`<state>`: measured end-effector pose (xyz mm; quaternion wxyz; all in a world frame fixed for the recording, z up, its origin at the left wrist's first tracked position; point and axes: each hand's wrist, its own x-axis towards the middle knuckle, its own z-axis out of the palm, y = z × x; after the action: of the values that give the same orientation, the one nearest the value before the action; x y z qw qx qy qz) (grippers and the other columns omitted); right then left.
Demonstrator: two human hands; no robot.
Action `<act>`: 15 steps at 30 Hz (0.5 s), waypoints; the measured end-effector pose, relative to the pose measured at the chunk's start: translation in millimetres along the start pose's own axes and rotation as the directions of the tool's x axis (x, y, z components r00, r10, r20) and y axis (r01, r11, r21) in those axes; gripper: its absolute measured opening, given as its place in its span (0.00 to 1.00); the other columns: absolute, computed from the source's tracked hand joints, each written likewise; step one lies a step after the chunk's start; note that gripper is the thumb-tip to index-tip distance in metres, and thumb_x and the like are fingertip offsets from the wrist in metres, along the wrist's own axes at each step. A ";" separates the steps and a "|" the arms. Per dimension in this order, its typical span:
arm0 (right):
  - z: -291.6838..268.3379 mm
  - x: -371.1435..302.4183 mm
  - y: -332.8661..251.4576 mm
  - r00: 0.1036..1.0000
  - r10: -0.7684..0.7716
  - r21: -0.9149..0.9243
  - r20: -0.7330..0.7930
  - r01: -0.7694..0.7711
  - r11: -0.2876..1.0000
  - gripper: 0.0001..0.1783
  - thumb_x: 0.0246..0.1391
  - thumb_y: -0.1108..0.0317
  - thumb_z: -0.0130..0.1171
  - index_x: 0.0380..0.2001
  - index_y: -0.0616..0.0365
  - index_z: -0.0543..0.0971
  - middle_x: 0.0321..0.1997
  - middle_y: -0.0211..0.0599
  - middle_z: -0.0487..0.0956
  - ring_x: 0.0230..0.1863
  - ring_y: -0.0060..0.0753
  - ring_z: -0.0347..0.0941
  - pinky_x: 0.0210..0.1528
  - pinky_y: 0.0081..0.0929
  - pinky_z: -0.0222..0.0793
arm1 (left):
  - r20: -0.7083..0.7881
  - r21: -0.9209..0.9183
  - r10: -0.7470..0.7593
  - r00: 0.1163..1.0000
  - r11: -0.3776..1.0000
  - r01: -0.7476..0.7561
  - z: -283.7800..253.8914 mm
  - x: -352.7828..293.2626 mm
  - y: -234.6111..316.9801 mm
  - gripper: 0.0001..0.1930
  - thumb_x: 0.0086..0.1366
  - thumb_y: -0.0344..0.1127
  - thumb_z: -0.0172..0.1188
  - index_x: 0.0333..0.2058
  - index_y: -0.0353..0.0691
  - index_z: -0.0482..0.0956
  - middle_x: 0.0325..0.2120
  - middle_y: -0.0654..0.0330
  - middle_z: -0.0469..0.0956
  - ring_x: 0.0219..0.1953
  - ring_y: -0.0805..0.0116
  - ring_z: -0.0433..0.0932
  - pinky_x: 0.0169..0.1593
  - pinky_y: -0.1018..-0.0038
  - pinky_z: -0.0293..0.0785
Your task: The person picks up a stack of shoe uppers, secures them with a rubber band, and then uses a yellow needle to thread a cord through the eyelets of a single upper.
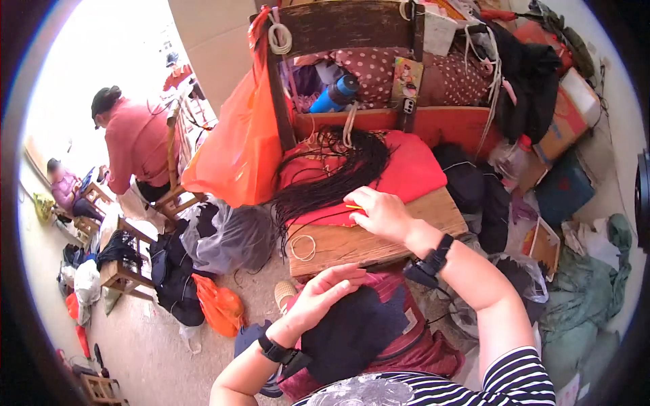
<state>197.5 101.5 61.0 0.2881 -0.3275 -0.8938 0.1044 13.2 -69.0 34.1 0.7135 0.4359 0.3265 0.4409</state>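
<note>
In front of me a bundle of thin black cords [338,172] lies on a red cloth [413,166] that covers most of a wooden chair seat [379,240]. My right hand [382,215] is closed over the front of the seat, pinching a small slim yellow-and-orange tool [353,207]; its exact kind is hidden by the fingers. A black cord runs from the bundle toward that hand. Below the seat's front edge, my left hand [321,298] hovers with fingers stretched out, holding nothing visible. Under it a dark cloth [359,328] rests across my lap.
A loop of pale cord [302,248] lies at the seat's front left. An orange plastic bag [237,142] hangs from the chair back, with a blue bottle [335,93] behind. Stuffed bags [237,237] crowd the floor. Another person [139,135] sits at left.
</note>
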 end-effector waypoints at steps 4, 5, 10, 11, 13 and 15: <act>27.7 5.7 11.8 0.993 -0.030 -0.082 0.117 0.040 0.996 0.13 0.52 0.63 0.61 0.39 0.55 0.75 0.39 0.42 0.76 0.35 0.52 0.77 0.34 0.45 0.76 | -0.172 0.143 0.161 0.972 0.980 -0.137 -0.7 -3.6 -5.8 0.15 0.73 0.31 0.51 0.54 0.32 0.72 0.51 0.53 0.77 0.49 0.68 0.79 0.54 0.72 0.75; 29.7 6.4 11.4 0.986 -0.031 -0.111 0.167 0.050 0.993 0.12 0.52 0.64 0.61 0.38 0.55 0.75 0.38 0.42 0.76 0.35 0.52 0.77 0.34 0.45 0.76 | -0.293 0.264 0.250 0.923 0.949 -0.173 -3.3 -5.6 -4.4 0.11 0.72 0.28 0.51 0.50 0.32 0.74 0.45 0.57 0.79 0.42 0.73 0.80 0.47 0.77 0.77; 12.8 15.4 -12.4 0.999 -0.034 0.104 -0.006 0.035 0.994 0.08 0.52 0.67 0.59 0.35 0.54 0.74 0.32 0.41 0.77 0.32 0.48 0.77 0.32 0.43 0.73 | -0.441 0.752 0.630 0.639 0.648 -0.120 -72.6 -10.3 -1.7 0.13 0.65 0.22 0.57 0.48 0.36 0.76 0.30 0.69 0.73 0.28 0.84 0.68 0.34 0.85 0.68; 4.6 18.7 -21.9 0.999 -0.036 0.105 -0.004 0.036 0.994 0.08 0.52 0.67 0.59 0.35 0.54 0.74 0.32 0.41 0.77 0.32 0.48 0.77 0.32 0.43 0.73 | -0.399 0.800 0.647 0.650 0.592 -0.098 -76.7 -6.4 3.5 0.16 0.63 0.21 0.58 0.50 0.37 0.76 0.29 0.71 0.71 0.28 0.85 0.67 0.32 0.85 0.67; -7.6 27.1 -38.4 0.999 0.049 0.298 0.007 -0.048 0.953 0.07 0.56 0.68 0.59 0.35 0.57 0.74 0.29 0.38 0.78 0.29 0.36 0.78 0.34 0.32 0.73 | -0.388 0.694 0.503 0.772 0.711 -0.114 -87.1 -1.0 6.7 0.18 0.62 0.22 0.60 0.51 0.37 0.75 0.28 0.70 0.72 0.27 0.85 0.67 0.31 0.85 0.67; -17.8 33.9 -48.1 0.999 0.032 0.365 0.020 -0.037 0.930 0.06 0.58 0.70 0.59 0.36 0.57 0.72 0.26 0.35 0.77 0.28 0.26 0.76 0.33 0.26 0.71 | -0.362 0.710 0.484 0.797 0.697 -0.101 -97.0 4.6 3.0 0.17 0.62 0.22 0.60 0.50 0.37 0.76 0.28 0.69 0.73 0.27 0.84 0.68 0.31 0.85 0.68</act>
<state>161.6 86.7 108.7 0.3359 -0.2834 -0.8548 0.2760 -68.5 -31.7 -3.0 0.3126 0.5689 0.5642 0.5102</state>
